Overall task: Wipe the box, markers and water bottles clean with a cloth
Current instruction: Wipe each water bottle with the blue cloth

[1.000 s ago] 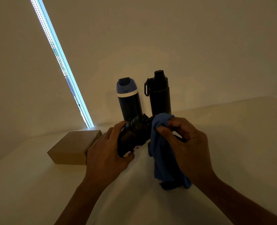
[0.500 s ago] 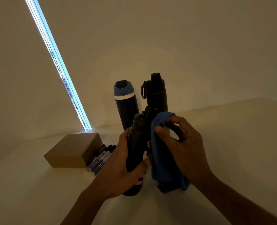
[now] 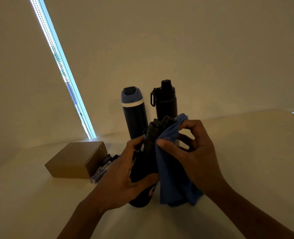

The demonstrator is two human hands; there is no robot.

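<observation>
My left hand (image 3: pixel 123 178) grips a black water bottle (image 3: pixel 147 159) around its body, holding it nearly upright on the white table (image 3: pixel 246 152). My right hand (image 3: pixel 192 152) pinches a blue cloth (image 3: pixel 173 178) against the bottle's right side near the cap; the cloth hangs down to the table. Behind stand a navy bottle with a blue lid (image 3: pixel 134 111) and a second black bottle with a loop handle (image 3: pixel 166 99). A brown cardboard box (image 3: pixel 75 159) lies at the left, with several markers (image 3: pixel 101 168) beside it.
A pale wall rises right behind the table. A bright vertical strip of window with a bead chain (image 3: pixel 63 69) runs down the wall at the left.
My left hand has turned the black bottle from lying tilted to nearly upright on the table. My right hand with the cloth stayed at the bottle's top. The markers have come into view.
</observation>
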